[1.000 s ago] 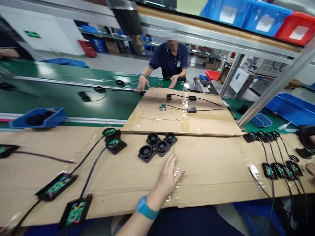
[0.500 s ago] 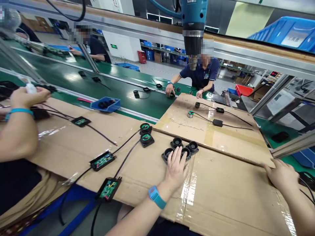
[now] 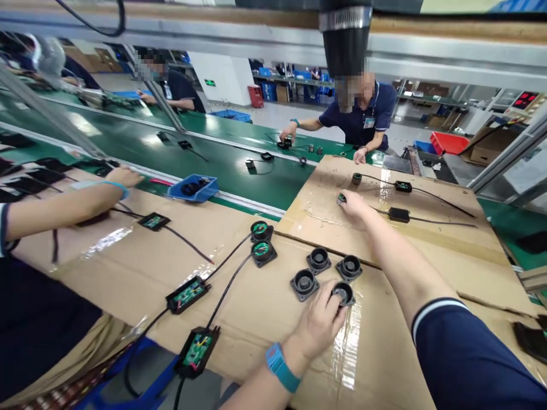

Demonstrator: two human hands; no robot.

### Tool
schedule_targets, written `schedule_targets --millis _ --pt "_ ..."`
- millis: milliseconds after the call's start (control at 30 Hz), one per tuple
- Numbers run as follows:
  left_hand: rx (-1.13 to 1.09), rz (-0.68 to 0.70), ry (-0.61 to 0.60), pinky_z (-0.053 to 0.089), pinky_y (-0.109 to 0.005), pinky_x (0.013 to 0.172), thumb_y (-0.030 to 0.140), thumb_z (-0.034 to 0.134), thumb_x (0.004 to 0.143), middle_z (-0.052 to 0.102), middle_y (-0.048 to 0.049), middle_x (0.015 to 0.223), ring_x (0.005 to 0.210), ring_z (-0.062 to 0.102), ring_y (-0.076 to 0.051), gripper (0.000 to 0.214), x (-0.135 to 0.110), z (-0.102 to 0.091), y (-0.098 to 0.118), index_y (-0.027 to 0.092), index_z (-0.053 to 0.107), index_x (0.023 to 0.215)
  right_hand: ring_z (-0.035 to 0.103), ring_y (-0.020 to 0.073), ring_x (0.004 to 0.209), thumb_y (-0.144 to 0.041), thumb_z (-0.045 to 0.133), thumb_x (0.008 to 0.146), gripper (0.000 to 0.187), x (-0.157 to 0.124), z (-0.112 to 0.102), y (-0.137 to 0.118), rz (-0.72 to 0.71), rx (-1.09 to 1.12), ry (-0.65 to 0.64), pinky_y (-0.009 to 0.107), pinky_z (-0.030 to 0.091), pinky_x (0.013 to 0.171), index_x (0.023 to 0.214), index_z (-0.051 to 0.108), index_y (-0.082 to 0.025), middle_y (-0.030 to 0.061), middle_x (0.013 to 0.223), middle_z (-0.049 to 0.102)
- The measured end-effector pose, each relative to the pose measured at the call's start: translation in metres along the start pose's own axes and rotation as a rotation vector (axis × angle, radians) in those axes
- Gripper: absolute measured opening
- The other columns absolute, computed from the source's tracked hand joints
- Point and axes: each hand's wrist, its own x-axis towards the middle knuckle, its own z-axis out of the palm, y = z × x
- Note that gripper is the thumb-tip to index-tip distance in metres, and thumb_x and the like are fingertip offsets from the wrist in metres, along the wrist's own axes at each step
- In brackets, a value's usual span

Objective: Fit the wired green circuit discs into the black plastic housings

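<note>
- Two bare hands of the wearer are at work in the head view, over a cardboard-covered counter (image 3: 384,336).
- Left hand (image 3: 321,319), with a blue wristband (image 3: 282,367) at its wrist: thumb and fingers pinch the near left edge of a black round housing (image 3: 345,291) with a square flange. Whether this housing is lifted off the cardboard cannot be told.
- Three further black housings (image 3: 318,259) stand just beside it, open side up, on the far and left sides.
- Right hand (image 3: 354,206): reaches forward over the raised cardboard sheet (image 3: 294,222), fingertips closed on a small round part (image 3: 342,197) with a green top. Its far side is visible; the rest is covered by the fingers.
- Near the right forearm, a black box (image 3: 399,214) on a cable lies on the same sheet; beyond it lies a second wired box (image 3: 403,186), cabled to another round part (image 3: 356,179).
- Left of the four housings, two housings with green inserts (image 3: 263,251) are cabled to two open boxes with green boards (image 3: 188,294).
- A blue tray (image 3: 193,188) holding dark parts sits at the counter's far edge.
- Across the green belt (image 3: 273,185), a co-worker's hand (image 3: 287,135) is at a dark part.
</note>
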Motion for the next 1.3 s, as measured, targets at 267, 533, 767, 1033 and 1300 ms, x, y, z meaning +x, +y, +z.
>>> schedule_targets --millis 267,533,767,1033,1300 --pt "-0.243 -0.231 -0.075 0.044 -0.051 0.116 0.032 0.071 0.089 0.054 -0.0192 0.147 0.138 0.051 -0.03 0.092 -0.002 0.011 -0.013 0.018 0.013 0.159 0.066 0.0219 0.097 -0.033 0.068 0.088 0.029 -0.127 -0.053 0.02 0.045 0.11 0.06 0.028 0.046 0.083 0.11 0.072 -0.015 0.0067 0.101 0.073" --pt "-0.273 -0.28 -0.094 0.047 -0.046 0.112 0.027 0.073 0.082 0.058 -0.0147 0.139 0.129 0.058 -0.029 0.072 -0.005 0.014 0.001 0.019 0.039 0.146 0.072 0.0257 0.086 -0.025 0.072 0.082 0.033 -0.352 -0.032 -0.014 0.183 0.092 -0.107 0.031 0.052 0.076 0.114 0.071 -0.019 0.008 0.092 0.076" --pt "-0.064 -0.39 0.101 0.044 -0.058 0.107 0.044 0.083 0.077 0.055 -0.0216 0.131 0.129 0.053 -0.039 0.077 -0.009 0.034 0.033 0.014 0.042 0.135 0.067 0.029 0.113 -0.031 0.076 0.085 0.049 -0.374 0.014 -0.023 0.158 0.277 -0.046 0.04 0.052 0.099 0.129 0.063 -0.014 0.0159 0.123 0.07" --pt "-0.313 -0.286 -0.049 0.043 -0.049 0.113 0.032 0.069 0.09 0.057 -0.0139 0.14 0.132 0.053 -0.028 0.061 -0.028 0.01 0.022 0.021 0.042 0.144 0.072 0.0267 0.095 -0.035 0.074 0.085 0.042 -0.364 0.001 -0.007 0.2 0.486 0.069 0.042 0.057 0.09 0.121 0.07 -0.015 0.0121 0.107 0.076" --pt "-0.283 -0.212 0.086 0.048 -0.051 0.109 0.015 0.065 0.085 0.064 -0.0113 0.13 0.123 0.059 -0.027 0.048 -0.029 0.014 0.025 0.021 0.055 0.131 0.073 0.0261 0.095 -0.04 0.073 0.086 0.043 -0.348 0.013 -0.069 0.011 0.576 0.265 0.04 0.06 0.091 0.123 0.069 -0.021 0.0095 0.111 0.075"
